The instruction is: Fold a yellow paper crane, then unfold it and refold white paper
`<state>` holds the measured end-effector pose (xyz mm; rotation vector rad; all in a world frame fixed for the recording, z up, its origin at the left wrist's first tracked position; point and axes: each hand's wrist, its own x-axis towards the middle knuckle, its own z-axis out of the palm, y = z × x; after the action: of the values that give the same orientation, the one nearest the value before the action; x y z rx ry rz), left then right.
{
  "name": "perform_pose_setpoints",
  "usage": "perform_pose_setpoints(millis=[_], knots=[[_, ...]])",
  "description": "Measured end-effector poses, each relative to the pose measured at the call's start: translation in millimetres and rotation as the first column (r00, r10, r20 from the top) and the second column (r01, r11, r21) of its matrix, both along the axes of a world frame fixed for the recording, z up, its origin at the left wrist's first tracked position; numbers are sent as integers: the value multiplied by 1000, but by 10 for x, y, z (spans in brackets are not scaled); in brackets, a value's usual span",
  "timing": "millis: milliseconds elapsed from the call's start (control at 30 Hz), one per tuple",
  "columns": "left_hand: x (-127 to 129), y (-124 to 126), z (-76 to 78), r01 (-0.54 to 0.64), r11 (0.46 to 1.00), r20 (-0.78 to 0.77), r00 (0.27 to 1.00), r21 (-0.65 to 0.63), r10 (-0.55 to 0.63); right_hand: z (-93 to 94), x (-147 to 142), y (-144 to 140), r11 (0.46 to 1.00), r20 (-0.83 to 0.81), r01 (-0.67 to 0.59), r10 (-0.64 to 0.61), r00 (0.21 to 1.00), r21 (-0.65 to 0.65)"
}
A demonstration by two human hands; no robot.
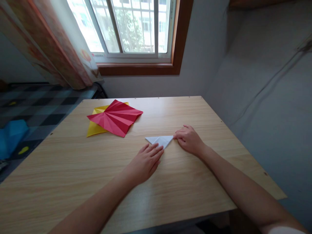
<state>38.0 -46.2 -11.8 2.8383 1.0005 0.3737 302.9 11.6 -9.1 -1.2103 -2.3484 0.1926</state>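
In the head view, a small white folded paper (159, 140) lies flat on the wooden tabletop (73, 162), a little toward the far right corner. It has the shape of a triangle with the point toward the person. The left hand (145, 162) lies flat with open fingers, its fingertips pressing the near point of the paper. The right hand (188, 139) has curled fingers, and its grip seems to pinch or press the right tip of the paper; the exact contact is hard to see. Neither hand lifts anything.

The paper looks thin, light and easy to crease, so it may slide on the smooth wood unless one hand pins it. The corners and folded edges are the best places to take it.

Toward the far left edge lies a red pleated paper (117, 117), resting on a yellow paper (94, 129).
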Motion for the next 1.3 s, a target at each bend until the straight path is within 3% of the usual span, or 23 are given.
perform_pose_setpoints(millis=[167,333,500,733,1000,1167,1300], knots=[[-17,8,-31,10,1000,30,999,17,-11,-60,-75,6,996,-127,79,-84,988,-39],[-18,2,-29,5,1000,22,1000,5,-5,-91,-154,-28,994,-71,91,-95,993,-58],[-4,-14,9,-7,1000,8,1000,-7,7,-63,-176,-32,991,-145,98,-111,983,-93],[11,-28,66,-8,1000,-8,1000,-16,7,-8,-180,-29,946,-302,81,-181,936,-313],[14,-19,80,-18,1000,19,1000,-21,18,-21,-164,-50,878,-354,-24,-168,920,-479],[16,11,123,-28,1000,160,987,-3,29,-48,-186,-28,886,-469,-51,-195,861,-462],[16,20,143,-161,986,368,914,-53,169,-73,-214,-19,908,-579,-44,-229,783,-418]])
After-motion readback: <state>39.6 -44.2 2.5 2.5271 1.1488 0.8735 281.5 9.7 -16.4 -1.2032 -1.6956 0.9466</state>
